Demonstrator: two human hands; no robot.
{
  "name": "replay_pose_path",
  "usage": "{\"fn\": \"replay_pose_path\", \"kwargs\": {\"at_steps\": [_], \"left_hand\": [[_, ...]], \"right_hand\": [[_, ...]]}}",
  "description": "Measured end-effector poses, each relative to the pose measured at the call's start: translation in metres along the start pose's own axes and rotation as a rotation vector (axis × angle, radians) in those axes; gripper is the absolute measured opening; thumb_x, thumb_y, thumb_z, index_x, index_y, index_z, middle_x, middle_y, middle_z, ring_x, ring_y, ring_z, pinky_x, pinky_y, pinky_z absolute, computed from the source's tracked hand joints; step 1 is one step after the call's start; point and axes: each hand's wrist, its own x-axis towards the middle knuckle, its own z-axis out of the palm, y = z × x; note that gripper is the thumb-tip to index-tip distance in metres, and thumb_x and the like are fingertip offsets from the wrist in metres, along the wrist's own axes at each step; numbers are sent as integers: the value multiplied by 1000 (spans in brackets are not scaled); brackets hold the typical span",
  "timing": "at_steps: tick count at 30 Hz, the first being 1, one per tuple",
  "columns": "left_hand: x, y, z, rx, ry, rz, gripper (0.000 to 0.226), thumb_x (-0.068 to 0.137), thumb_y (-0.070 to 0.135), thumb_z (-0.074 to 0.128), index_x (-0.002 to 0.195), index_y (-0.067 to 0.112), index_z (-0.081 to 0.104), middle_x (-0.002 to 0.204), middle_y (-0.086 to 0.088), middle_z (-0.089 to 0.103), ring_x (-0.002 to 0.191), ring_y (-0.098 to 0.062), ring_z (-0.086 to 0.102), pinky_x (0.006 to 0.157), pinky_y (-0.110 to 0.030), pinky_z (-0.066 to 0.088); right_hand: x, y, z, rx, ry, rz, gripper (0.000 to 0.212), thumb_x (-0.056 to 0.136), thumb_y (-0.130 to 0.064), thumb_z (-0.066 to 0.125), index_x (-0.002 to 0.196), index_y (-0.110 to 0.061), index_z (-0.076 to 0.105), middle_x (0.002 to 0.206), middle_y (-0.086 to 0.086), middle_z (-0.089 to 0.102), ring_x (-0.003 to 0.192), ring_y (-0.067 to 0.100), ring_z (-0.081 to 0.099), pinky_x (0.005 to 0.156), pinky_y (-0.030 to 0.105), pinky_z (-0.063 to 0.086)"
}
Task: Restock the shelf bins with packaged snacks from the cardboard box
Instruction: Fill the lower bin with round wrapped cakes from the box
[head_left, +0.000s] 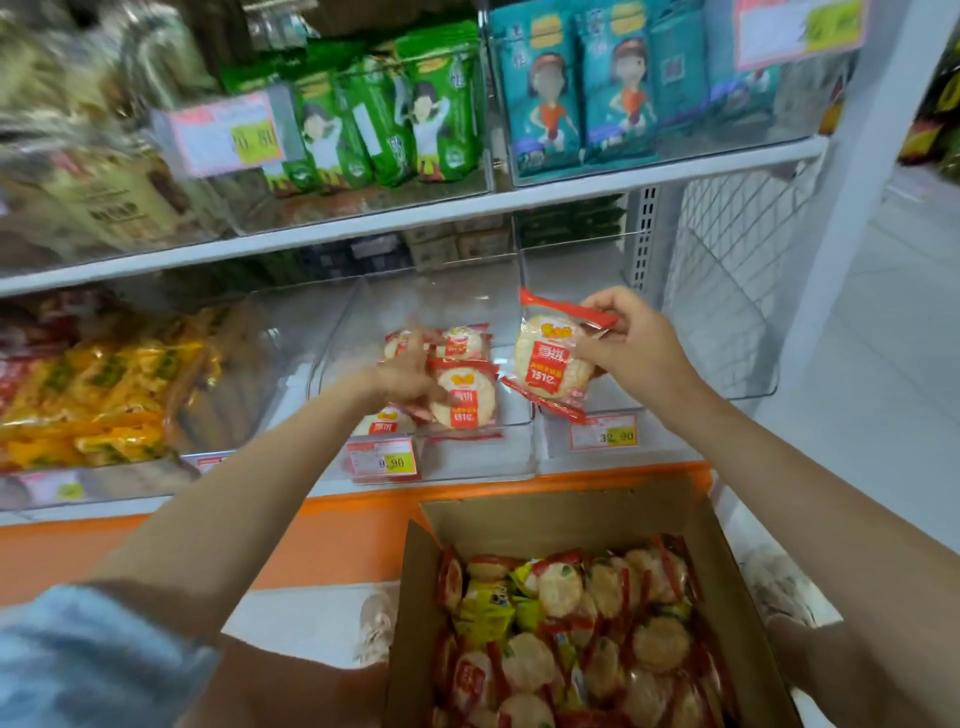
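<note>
**Two hands at the clear bins, box open below**

Nearest, the cardboard box (519, 525) stands open, packed with round snack packs (561, 623). Past its far flap runs the orange shelf edge (353, 525), then a price tag (382, 460). The left hand (410, 374) lies on a second packet (465, 395) in the middle bin (467, 457), with room behind (blur hides whether the fingers close). The right hand (628, 343) pinches a cracker packet (553, 358) by its top seal, in the air over the bin's right wall. A bin of yellow packets (104, 395) sits left. The upper shelf (571, 187) overhangs, carrying green packets (415, 119) and teal packets (587, 88).
</note>
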Motion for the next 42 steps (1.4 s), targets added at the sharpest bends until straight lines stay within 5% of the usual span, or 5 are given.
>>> {"fn": "replay_pose_path", "kwargs": {"at_steps": [5, 11, 18, 32, 42], "left_hand": [[21, -17, -4, 336, -246, -13, 35, 86, 1, 62, 112, 20, 48, 101, -9, 52, 71, -16, 56, 48, -17, 52], [37, -27, -2, 891, -128, 142, 29, 80, 19, 71, 109, 22, 64, 109, 0, 48, 101, -19, 50, 87, -33, 46], [35, -28, -5, 859, -319, 51, 42, 85, 5, 59, 125, 15, 57, 123, -1, 60, 112, -20, 55, 99, -30, 44], [8, -31, -48, 655, 159, 178, 13, 87, 13, 62, 99, 8, 66, 110, -7, 64, 97, -19, 58, 81, -24, 43], [14, -22, -20, 544, -192, 215, 26, 80, 6, 70, 101, 12, 56, 99, 0, 57, 94, -15, 55, 77, -13, 45]], "right_hand": [[18, -4, 13, -44, -29, -21, 27, 83, -6, 67, 89, -26, 50, 94, -3, 60, 90, 19, 65, 68, 42, 59], [35, -12, 36, -122, -68, -49, 27, 82, -5, 67, 97, -15, 48, 90, -4, 56, 85, 18, 62, 67, 39, 58], [52, -13, 59, -289, -88, -73, 28, 80, -11, 69, 99, -17, 48, 91, -2, 57, 78, 12, 57, 64, 25, 47], [69, 16, 133, -456, -417, 220, 38, 79, -3, 72, 111, -11, 52, 104, 4, 50, 89, 25, 57, 59, 33, 51], [67, 33, 139, -930, -769, 161, 44, 81, -9, 67, 124, -11, 58, 116, 9, 63, 101, 23, 61, 86, 33, 53]]}}
